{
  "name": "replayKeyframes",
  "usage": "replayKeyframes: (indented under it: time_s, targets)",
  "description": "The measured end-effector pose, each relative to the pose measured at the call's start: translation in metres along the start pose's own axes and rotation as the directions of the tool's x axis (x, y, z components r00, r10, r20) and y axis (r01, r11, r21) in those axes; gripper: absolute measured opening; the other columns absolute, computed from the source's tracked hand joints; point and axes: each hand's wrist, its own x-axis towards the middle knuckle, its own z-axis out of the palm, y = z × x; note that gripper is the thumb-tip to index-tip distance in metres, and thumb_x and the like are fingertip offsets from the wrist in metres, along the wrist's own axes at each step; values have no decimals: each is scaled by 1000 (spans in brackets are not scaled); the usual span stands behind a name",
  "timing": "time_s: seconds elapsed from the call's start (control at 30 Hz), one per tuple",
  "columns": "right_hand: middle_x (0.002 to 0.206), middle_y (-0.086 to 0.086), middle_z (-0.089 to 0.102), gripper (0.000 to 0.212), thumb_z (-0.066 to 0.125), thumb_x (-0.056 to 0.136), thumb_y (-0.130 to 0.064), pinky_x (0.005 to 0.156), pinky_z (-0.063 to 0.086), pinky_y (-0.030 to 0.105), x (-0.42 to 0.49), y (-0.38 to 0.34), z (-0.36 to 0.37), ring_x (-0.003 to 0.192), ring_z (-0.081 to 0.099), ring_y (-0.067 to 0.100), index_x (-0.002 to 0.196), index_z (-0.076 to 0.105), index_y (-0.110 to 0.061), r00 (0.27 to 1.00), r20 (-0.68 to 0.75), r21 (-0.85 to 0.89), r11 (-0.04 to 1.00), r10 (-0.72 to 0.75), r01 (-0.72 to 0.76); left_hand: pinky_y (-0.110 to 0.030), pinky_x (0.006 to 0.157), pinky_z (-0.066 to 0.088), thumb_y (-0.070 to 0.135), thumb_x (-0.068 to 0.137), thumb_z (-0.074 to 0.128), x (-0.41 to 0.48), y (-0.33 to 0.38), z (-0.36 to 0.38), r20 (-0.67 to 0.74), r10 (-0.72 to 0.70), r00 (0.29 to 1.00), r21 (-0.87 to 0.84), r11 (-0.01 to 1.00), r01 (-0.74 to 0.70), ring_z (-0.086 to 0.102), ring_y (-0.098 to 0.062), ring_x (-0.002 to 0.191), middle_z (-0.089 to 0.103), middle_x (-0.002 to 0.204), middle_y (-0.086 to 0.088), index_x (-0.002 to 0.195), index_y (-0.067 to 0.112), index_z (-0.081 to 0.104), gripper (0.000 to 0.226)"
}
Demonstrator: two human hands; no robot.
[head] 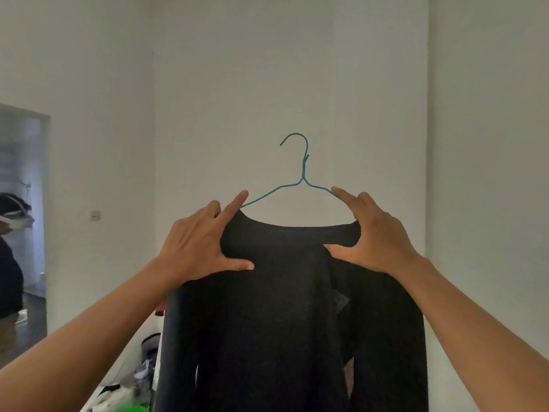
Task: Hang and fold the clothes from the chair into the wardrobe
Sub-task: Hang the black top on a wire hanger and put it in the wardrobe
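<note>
Both arms are raised in front of a plain white wall (pixel 237 84), and a dark sweater (pixel 282 322) is held up between them on a teal wire hanger (pixel 303 171).

**Hanger.** The hook points up and curls to the left. The two sloping wires run down from the twisted neck and disappear into the sweater's neckline on each side. The hook is attached to nothing; it stands free against the wall.

**Sweater.** The garment hangs straight down from the hanger, with the collar band stretched across the top. Its body fills the lower middle of the view, and a sleeve falls along each side. The lower hem is out of frame.

**Left hand** (pixel 199 245). It is pinched on the sweater's left shoulder: the thumb presses the near side of the fabric, the other fingers wrap behind, and the index finger lies extended along the hanger wire.

**Right hand** (pixel 374 236). It is pinched on the right shoulder in the same manner, thumb on the near side just below the collar and index finger extended up along the wire.

**Surroundings.** A doorway (pixel 23 218) opens at the far left, with a light switch (pixel 95 215) on the wall beside it. Blurred clutter (pixel 142 373) lies low, left of the sweater.
</note>
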Motion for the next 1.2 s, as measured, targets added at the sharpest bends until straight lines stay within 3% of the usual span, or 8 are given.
replayKeyframes:
  time_s: [0.13,0.27,0.4,0.47,0.7,0.9,1.03,1.2]
  targets:
    - [111,-6,47,107,64,61,-79,69,60,39,-25,-9,-9,78,59,20,152,14,-51,999,29,5,999,42,-42,-31,64,38,96,57,53,-4,29,8,-48,66,997,-64,996,-69,41,-15,70,46,95,0,159,35,0,130]
    - [108,-5,44,109,67,65,-78,67,60,36,-48,-11,-32,75,58,18,153,9,-51,997,54,-40,997,63,-61,-27,56,34,90,68,46,-5,50,-4,-83,104,991,-71,991,-110,41,-13,67,50,95,-3,159,36,16,110]
    - [105,-5,39,111,65,67,-81,59,53,24,-68,-23,-61,61,46,11,155,5,-49,995,70,-138,989,69,-59,-22,50,24,95,68,41,-20,66,-23,-105,113,988,-75,990,-122,41,-12,65,46,90,0,158,36,20,110]
    - [106,-6,36,111,66,68,-79,60,47,19,-79,-32,-78,61,44,8,155,4,-49,993,75,-144,987,88,-76,-23,52,27,96,69,38,-31,74,-37,-125,113,986,-70,990,-122,41,-12,65,45,89,0,158,35,21,109]
    - [107,-5,35,108,67,73,-74,71,57,29,-153,-79,-150,71,48,11,155,2,-47,993,48,-136,985,111,-104,-27,54,36,92,70,39,-102,112,-107,-179,107,978,-99,987,-126,42,-15,64,47,87,-4,156,33,30,104]
    - [114,-2,40,107,64,74,-77,64,48,17,-215,-115,-223,72,53,12,154,0,-48,984,92,-166,977,153,-137,-29,53,40,93,69,39,-155,146,-169,-145,140,979,-151,975,-162,42,-15,62,49,87,-4,155,34,30,105]
    - [113,-4,38,107,63,73,-79,67,57,24,-235,-118,-279,70,53,12,154,0,-50,981,79,-182,970,180,-163,-31,53,44,95,68,37,-160,177,-211,-122,149,981,-185,968,-170,45,-16,63,47,90,-1,156,39,22,106]
    - [110,-7,32,107,64,74,-77,68,58,28,-269,-94,-352,71,51,12,153,-3,-51,968,13,-223,944,252,-243,-29,54,42,95,69,36,-135,240,-246,-184,226,957,-213,941,-263,46,-16,65,47,90,0,156,40,21,104]
